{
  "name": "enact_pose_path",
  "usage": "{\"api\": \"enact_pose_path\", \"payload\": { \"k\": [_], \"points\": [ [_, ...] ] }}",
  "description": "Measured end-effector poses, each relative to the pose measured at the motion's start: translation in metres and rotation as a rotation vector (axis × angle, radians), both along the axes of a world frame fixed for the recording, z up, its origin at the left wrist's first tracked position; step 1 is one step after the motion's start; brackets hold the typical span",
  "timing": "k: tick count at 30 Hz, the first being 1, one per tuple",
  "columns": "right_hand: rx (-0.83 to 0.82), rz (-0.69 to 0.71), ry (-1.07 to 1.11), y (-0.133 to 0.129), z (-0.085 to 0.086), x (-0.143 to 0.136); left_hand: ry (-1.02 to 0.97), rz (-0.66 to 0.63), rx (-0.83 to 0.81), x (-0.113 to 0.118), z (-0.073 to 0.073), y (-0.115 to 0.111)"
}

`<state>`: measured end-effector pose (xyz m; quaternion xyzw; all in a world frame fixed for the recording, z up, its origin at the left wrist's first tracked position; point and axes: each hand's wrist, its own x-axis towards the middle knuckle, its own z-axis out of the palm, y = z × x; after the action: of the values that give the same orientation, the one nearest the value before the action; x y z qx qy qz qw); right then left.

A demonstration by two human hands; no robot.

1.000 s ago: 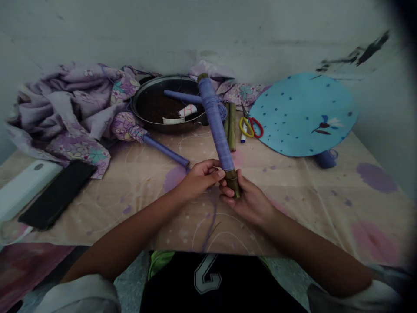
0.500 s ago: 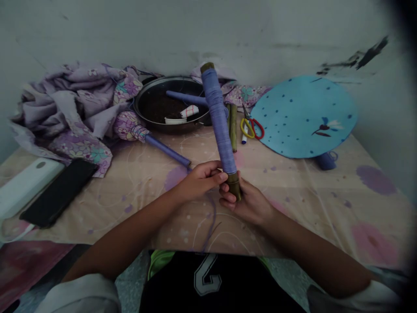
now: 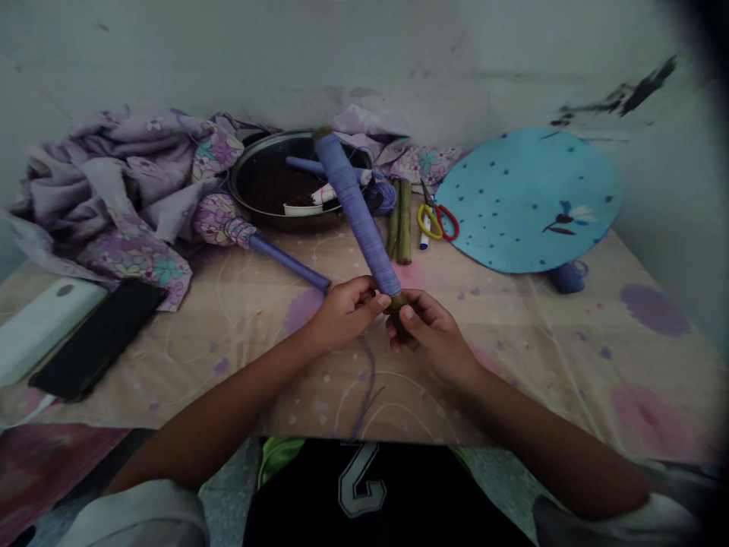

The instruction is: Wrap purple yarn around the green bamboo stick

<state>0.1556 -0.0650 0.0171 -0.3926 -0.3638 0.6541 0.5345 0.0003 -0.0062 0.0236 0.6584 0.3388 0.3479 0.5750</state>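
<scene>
A bamboo stick wound with purple yarn (image 3: pixel 360 220) leans up and to the left, its brown-green ends bare. My right hand (image 3: pixel 436 334) is closed around the bare lower end, thumb on top. At the lower edge of the winding, my left hand (image 3: pixel 347 311) pinches with thumb and fingers against the stick, where the yarn runs. A loose purple yarn strand (image 3: pixel 369 380) hangs from below my left hand to the table's front edge. Exactly how the yarn sits between the left fingers is hidden.
Behind stand a dark pan (image 3: pixel 256 216) and purple floral cloth (image 3: pixel 114 175). A cloth-headed purple stick (image 3: pixel 290 262), a black phone (image 3: pixel 99 338) and a white device (image 3: pixel 48 327) lie left. Right are bamboo pieces (image 3: pixel 404 228), scissors (image 3: pixel 438 220) and a blue oval sheet (image 3: pixel 512 205).
The wrapped stick has tilted further left, its top swinging left and slightly down. My right hand has turned, its thumb now over the bare end. My left hand stays nearly in place.
</scene>
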Motion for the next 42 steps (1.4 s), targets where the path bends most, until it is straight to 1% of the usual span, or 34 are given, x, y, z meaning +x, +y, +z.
{"api": "enact_pose_path", "payload": {
  "k": [2,4,8,9,11,13,15,17,22,24,26,31,34,38,42],
  "points": [
    [-0.035,0.012,0.081,0.000,0.002,0.000,-0.010,-0.012,0.030,0.000,0.001,0.000],
    [-0.076,0.031,0.151,-0.001,0.003,-0.001,-0.052,-0.062,0.007,0.000,0.001,0.001],
    [-0.122,0.087,0.267,-0.001,0.000,-0.002,-0.201,-0.214,-0.195,0.001,0.000,0.004],
    [-0.123,0.104,0.289,-0.001,-0.001,-0.001,-0.219,-0.232,-0.231,0.001,0.000,0.005],
    [-0.132,0.147,0.329,0.001,-0.003,0.000,-0.218,-0.246,-0.245,-0.001,0.001,0.006],
    [-0.161,0.196,0.355,0.003,-0.004,0.001,-0.196,-0.234,-0.209,-0.002,0.002,0.007],
    [-0.178,0.216,0.336,0.003,-0.005,0.002,-0.174,-0.204,-0.163,-0.003,0.002,0.007],
    [-0.148,0.180,0.260,0.003,-0.005,0.002,-0.150,-0.171,-0.132,-0.003,0.001,0.006],
    [-0.020,0.009,0.013,0.004,-0.009,-0.001,-0.038,-0.057,-0.071,-0.001,-0.005,0.005],
    [-0.023,-0.006,0.012,0.005,-0.008,0.000,-0.030,-0.045,-0.078,-0.001,-0.005,0.005],
    [-0.056,0.044,0.109,0.005,-0.005,0.000,-0.075,-0.074,-0.108,-0.001,-0.004,0.005],
    [-0.184,0.257,0.385,0.002,0.000,0.002,-0.230,-0.220,-0.210,-0.003,0.004,0.002],
    [-0.274,0.363,0.507,0.000,0.000,0.002,-0.251,-0.248,-0.218,-0.004,0.007,0.001],
    [-0.348,0.453,0.559,0.001,0.002,0.003,-0.246,-0.249,-0.182,-0.004,0.008,0.002],
    [-0.383,0.476,0.538,0.003,0.002,0.005,-0.240,-0.228,-0.186,-0.003,0.006,0.001]
  ]
}}
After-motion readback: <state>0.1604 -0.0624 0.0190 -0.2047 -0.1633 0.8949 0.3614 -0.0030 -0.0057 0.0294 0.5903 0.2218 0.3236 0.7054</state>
